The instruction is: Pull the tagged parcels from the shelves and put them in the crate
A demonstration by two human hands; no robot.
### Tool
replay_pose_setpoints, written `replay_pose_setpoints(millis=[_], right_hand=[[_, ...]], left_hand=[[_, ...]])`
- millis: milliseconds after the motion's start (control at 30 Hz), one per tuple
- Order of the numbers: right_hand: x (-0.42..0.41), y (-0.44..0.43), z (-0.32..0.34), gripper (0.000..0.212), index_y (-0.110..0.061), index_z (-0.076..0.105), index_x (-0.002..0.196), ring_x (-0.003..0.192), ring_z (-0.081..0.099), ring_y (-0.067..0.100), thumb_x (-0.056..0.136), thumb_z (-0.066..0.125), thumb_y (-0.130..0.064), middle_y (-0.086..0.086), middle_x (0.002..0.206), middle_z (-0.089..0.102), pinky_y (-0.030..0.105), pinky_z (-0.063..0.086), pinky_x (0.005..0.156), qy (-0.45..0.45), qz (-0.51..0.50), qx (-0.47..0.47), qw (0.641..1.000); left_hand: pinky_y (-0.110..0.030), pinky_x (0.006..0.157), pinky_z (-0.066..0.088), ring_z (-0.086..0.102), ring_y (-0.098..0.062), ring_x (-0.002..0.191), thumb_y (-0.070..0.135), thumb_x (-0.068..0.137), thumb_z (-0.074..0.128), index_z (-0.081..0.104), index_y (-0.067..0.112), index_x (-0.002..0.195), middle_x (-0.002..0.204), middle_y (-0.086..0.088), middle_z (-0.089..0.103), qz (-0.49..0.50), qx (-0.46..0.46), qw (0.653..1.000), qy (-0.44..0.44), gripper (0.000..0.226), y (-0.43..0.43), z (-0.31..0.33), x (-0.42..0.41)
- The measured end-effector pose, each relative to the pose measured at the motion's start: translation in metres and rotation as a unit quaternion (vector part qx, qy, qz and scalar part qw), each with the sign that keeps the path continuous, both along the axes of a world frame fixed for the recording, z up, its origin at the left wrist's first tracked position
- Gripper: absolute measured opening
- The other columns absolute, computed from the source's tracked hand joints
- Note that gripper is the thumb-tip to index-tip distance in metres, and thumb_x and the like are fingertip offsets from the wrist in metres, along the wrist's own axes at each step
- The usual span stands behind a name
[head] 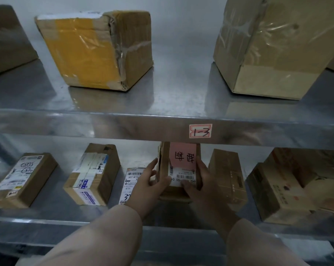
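The tagged parcel (178,169) is gripped on the lower shelf (66,214), just under the "1-3" label (200,130); a pink tag (183,157) is stuck on its top above a barcode sticker; the left hand (149,184) is pressed against its left side with fingers half spread, the right hand (197,181) is wrapped round the right side, thumb laid over the sticker; a flat parcel (132,184) is partly hidden just left of it, a plain box (227,175) is seen just right; a yellow-taped box (97,50) is sat on the upper shelf (171,96).
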State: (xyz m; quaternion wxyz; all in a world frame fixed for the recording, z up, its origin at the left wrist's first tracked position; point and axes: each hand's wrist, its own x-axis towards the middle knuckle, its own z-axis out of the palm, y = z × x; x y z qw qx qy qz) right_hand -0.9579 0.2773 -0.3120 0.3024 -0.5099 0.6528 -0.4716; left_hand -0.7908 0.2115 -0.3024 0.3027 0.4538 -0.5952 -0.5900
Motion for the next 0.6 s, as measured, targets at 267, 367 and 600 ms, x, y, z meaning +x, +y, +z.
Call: replay_pose_setpoints(millis=[267,367,600], right_hand=[[0.056,-0.011,0.023,0.039,-0.046,0.047,0.121,0.105,0.063,0.011,0.088,0.061,-0.03,-0.012,0.115,0.06,0.026,0.055,0.084,0.003,0.078,-0.069,0.995],[0.086,-0.014,0.034,0.044,-0.041,0.046,0.128,0.109,0.06,0.008,0.088,0.062,-0.03,-0.007,0.122,0.056,0.027,0.054,0.087,0.005,0.078,-0.086,0.993],[0.191,-0.001,0.043,0.063,-0.067,0.029,0.131,0.115,0.046,-0.005,0.085,0.065,-0.042,-0.024,0.13,0.039,0.01,0.045,0.083,0.063,0.084,-0.094,0.99]], left_hand=[[-0.032,0.099,0.044,0.052,-0.004,0.116,0.03,0.092,0.049,0.034,0.059,0.132,0.126,0.008,0.055,0.08,-0.212,0.973,-0.034,0.052,0.014,0.025,0.045],[-0.003,0.096,0.026,0.032,0.018,0.118,0.033,0.098,0.044,0.019,0.066,0.133,0.137,0.01,0.041,0.11,-0.288,0.946,-0.101,0.055,0.015,0.033,0.075],[0.005,0.092,0.023,0.03,0.018,0.123,0.021,0.099,0.047,0.04,0.056,0.123,0.142,0.0,0.039,0.127,-0.342,0.923,-0.123,0.042,0.038,0.043,0.191]])
